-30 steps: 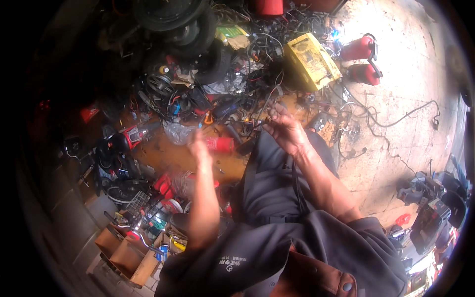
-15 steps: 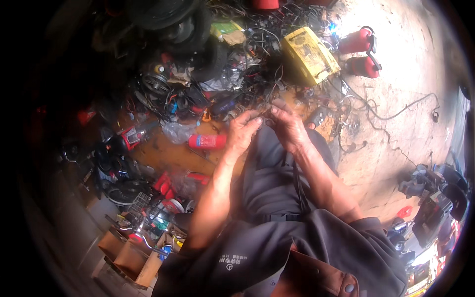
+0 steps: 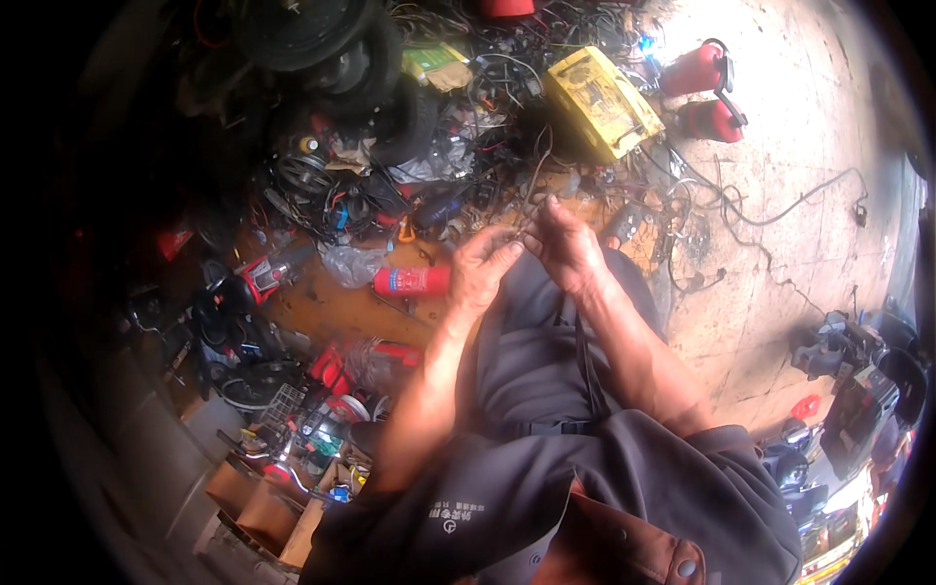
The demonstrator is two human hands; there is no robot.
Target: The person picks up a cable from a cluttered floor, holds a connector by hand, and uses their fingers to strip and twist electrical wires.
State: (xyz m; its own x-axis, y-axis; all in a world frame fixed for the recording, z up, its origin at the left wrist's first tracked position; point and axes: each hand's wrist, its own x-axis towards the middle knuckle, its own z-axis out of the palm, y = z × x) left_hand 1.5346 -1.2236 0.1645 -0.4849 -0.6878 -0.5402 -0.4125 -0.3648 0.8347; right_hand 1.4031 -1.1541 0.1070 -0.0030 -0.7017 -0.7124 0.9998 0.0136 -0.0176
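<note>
My left hand (image 3: 483, 271) and my right hand (image 3: 568, 252) meet in front of my dark apron (image 3: 531, 361), thumbs and fingers pinched close together. A thin wire (image 3: 536, 174) runs down from the clutter to the fingertips, and both hands appear closed on it. Its end between the fingers is too small to make out. Beside my left wrist lies a red cylinder (image 3: 414, 282) with a blue patch on its label.
A worn yellow box (image 3: 603, 102) stands ahead, with two red fire extinguishers (image 3: 694, 70) to its right. Tangled cables and tyres (image 3: 405, 122) pile up at the far left. A black cable (image 3: 790, 216) crosses the pale floor. Divided cardboard boxes (image 3: 263, 512) sit at near left.
The fingers have shifted slightly at the wire; my right thumb has come up and my left fingers have turned inward. The view has tilted a little. Both forearms are nearly still.
</note>
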